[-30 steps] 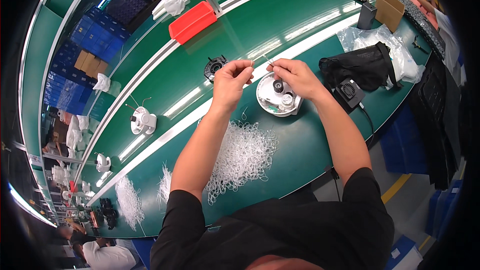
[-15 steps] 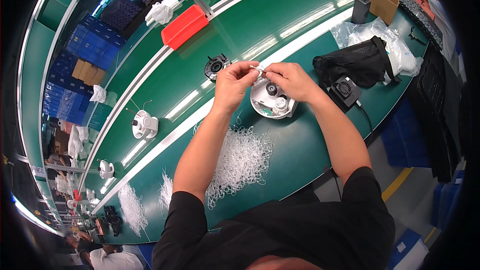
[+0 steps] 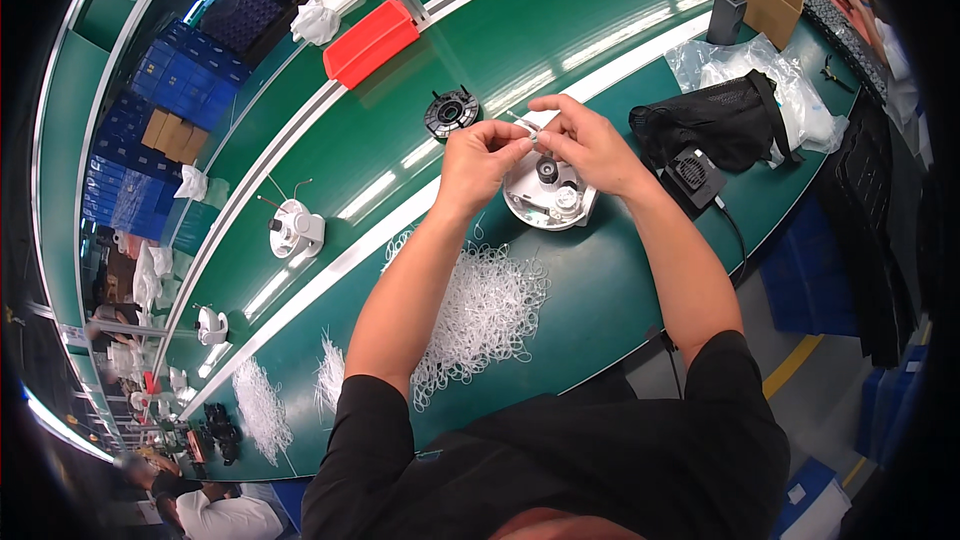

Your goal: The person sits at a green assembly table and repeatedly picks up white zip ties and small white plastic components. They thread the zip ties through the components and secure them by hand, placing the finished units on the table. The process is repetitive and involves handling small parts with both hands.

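Above a round white housing (image 3: 523, 202), my hands meet over a small, thin white piece (image 3: 527, 126), perhaps a wire or cable end; its exact kind is too small to make out. My left hand (image 3: 474, 165) pinches it between thumb and fingers. My right hand (image 3: 592, 152) pinches at the same piece from the other side, its index finger raised. The open housing sits on the green table below, showing a dark round knob-like part and a smaller white round part. A pile of looped white strands (image 3: 480, 325) lies beside my left forearm.
A black round part (image 3: 451, 113) and a white unit with two thin wires (image 3: 297, 230) stand on the green belt beyond. A red bin (image 3: 370, 43) is at the far side. On the right lie a black mesh bag (image 3: 705, 122), a small black fan-like device (image 3: 692, 177) and a cardboard box (image 3: 772, 2).
The black round part and the white units on the belt have shifted right. My left hand has moved slightly right, and my right index finger has lifted off the small white piece.
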Demonstrator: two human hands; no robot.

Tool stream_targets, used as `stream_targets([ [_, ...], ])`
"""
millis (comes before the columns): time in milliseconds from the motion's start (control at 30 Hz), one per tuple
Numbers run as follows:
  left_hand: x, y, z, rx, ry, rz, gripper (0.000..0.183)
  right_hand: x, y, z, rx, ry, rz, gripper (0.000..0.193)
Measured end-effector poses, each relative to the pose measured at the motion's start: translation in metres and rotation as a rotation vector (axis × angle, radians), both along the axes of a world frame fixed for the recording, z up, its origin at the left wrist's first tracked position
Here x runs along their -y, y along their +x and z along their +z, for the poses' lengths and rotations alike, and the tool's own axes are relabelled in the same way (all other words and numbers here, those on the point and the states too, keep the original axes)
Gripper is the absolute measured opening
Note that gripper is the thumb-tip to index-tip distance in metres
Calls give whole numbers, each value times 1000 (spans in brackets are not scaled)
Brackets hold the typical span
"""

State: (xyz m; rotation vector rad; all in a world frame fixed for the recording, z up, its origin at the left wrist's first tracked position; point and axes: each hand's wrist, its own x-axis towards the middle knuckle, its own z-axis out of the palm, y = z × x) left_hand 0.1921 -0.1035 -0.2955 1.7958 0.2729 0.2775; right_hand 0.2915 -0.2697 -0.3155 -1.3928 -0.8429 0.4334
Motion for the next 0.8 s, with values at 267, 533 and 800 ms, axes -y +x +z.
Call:
stream_targets([
  [267,15,-4,-8,93,585,-10,9,2,7,-4,-36,-43,-97,22],
  [533,16,-8,-10,162,870,-4,9,2,13,-10,-32,-91,-46,20],
  [800,13,-8,-14,132,789,63,7,3,13,9,491,-408,35,15],
])
